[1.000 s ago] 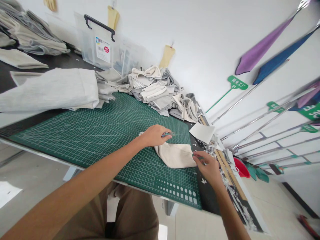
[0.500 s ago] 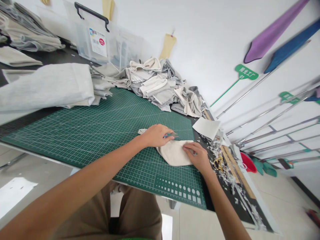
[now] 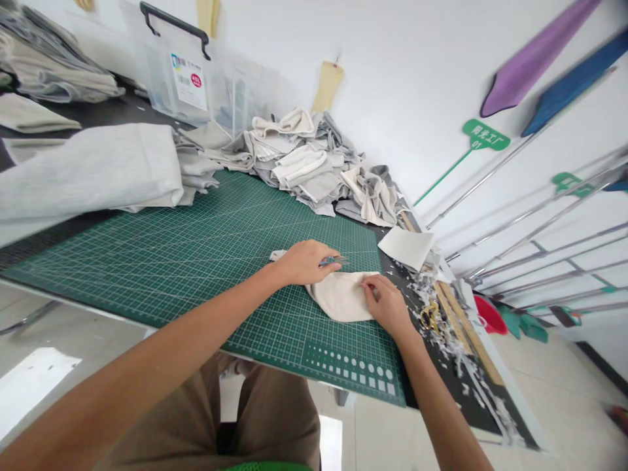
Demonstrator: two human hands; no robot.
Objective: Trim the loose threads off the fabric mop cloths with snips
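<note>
A cream piece of cloth (image 3: 341, 301) lies on the green cutting mat (image 3: 206, 261) between my hands. My left hand (image 3: 307, 263) is closed around small blue-handled thread snips (image 3: 335, 261), whose thin metal blades point right, just above the cloth's far edge. Part of the cloth is hidden under this hand. At the cloth's right end, my right hand (image 3: 390, 306) has thumb and forefinger pinched together at its surface. Whether a loose thread or a fold of the cloth is between those fingertips is too small to make out.
A heap of grey and cream cloth pieces (image 3: 309, 167) lies at the back. Folded pale fabric (image 3: 93, 167) covers the left side, before a clear plastic box (image 3: 161, 85). To the right are gold-handled scissors (image 3: 430, 316), wooden strips (image 3: 473, 333) and scattered scraps.
My right hand's fingers have drawn closer together into a pinch on the cloth. My left hand with the snips has hardly moved. The view has shifted slightly.
</note>
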